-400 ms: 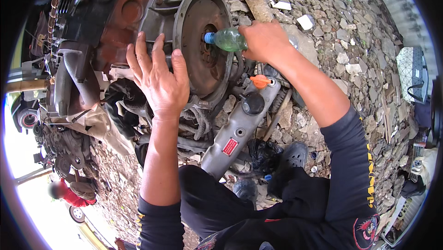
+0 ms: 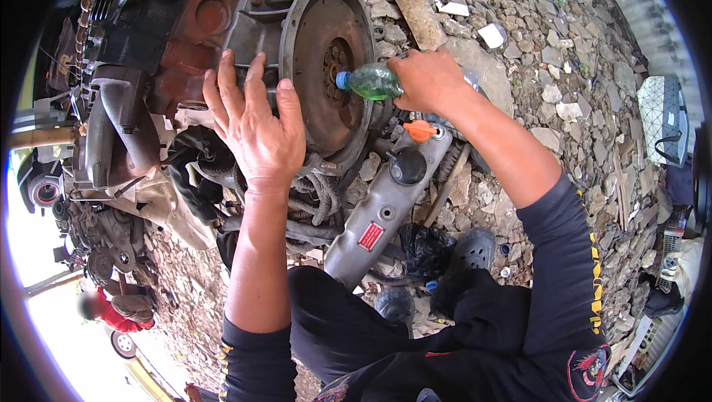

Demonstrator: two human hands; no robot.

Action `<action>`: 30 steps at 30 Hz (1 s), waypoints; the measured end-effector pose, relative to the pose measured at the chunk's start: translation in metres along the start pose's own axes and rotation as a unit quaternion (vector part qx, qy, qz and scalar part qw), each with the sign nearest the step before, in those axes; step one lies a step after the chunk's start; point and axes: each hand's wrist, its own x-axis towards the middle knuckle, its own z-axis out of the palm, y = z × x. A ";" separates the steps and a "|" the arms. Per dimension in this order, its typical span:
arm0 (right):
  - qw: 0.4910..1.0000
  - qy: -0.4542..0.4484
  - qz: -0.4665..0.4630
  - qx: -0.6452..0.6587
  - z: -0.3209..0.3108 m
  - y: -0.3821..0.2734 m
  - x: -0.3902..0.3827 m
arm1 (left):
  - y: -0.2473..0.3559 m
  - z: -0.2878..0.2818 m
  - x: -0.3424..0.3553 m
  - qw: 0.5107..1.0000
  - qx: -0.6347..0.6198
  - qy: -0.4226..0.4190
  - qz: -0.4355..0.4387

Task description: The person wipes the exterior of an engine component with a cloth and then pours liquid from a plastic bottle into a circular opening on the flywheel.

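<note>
My right hand (image 2: pixel 430 81) is closed around a clear plastic bottle (image 2: pixel 374 81) of green liquid. The bottle lies nearly level, its blue cap pointing left at the middle of a large round flywheel (image 2: pixel 315 53). This rusty brown disc sits in a grey metal housing at the end of an engine (image 2: pixel 167 53). My left hand (image 2: pixel 256 124) spreads its fingers against the engine side, by the lower edge of the housing. Below the flywheel lies a grey valve cover (image 2: pixel 386 198) with a black cap (image 2: pixel 408 167) and an orange cap (image 2: pixel 420 131).
Broken stone rubble (image 2: pixel 541 53) covers the ground. Near my shoes lies a black plastic bag (image 2: pixel 426 246). Thick hoses (image 2: pixel 315 198) run under the flywheel. A person in red (image 2: pixel 126 313) is low at the far left. A patterned bag (image 2: pixel 662 120) stands at the right.
My right hand has moved the bottle slightly right and down, so its cap is a little farther from the flywheel's middle. My left hand has hardly moved.
</note>
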 end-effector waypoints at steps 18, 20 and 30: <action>0.993 0.035 -0.049 0.105 0.010 0.014 -0.012 | 0.002 0.000 0.000 1.000 0.005 0.002 -0.003; 0.992 0.042 -0.039 0.115 0.013 0.015 -0.012 | 0.002 -0.001 0.000 1.000 0.006 0.001 -0.005; 0.980 0.037 -0.048 0.187 0.039 0.021 -0.015 | 0.002 -0.002 0.000 1.000 0.008 0.005 -0.007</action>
